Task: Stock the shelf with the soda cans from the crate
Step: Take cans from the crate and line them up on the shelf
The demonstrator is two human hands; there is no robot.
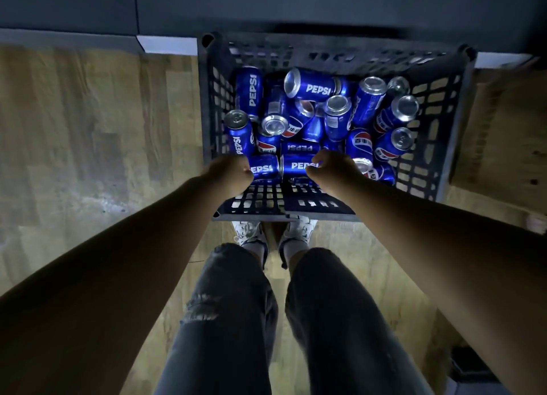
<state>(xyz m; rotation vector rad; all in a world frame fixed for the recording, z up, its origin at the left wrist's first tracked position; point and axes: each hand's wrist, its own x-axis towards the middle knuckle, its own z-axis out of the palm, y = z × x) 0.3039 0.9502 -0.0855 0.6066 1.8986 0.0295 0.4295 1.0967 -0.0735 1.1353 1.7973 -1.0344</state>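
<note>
- I see a dark crate (210, 98) with holes in its sides. It sits on the wood floor (88, 128), just in front of two white shoes (248, 231).
- The crate is full of blue soda cans (318, 88). Most lie on their sides in a messy pile. Some lean with their silver tops up.
- The left hand (229, 172) is down at the near side of the crate. Its fingers are curled, right at the end of a lying can (265, 169) that says PEPSI.
- The right hand (334, 169) is close by, with its fingers curled over a second lying can (296, 165).
- These two cans lie end to end between the hands.
- I cannot tell if either hand really grips its can or only touches it.
- Lower down I see ripped gray jeans (231, 320).
</note>
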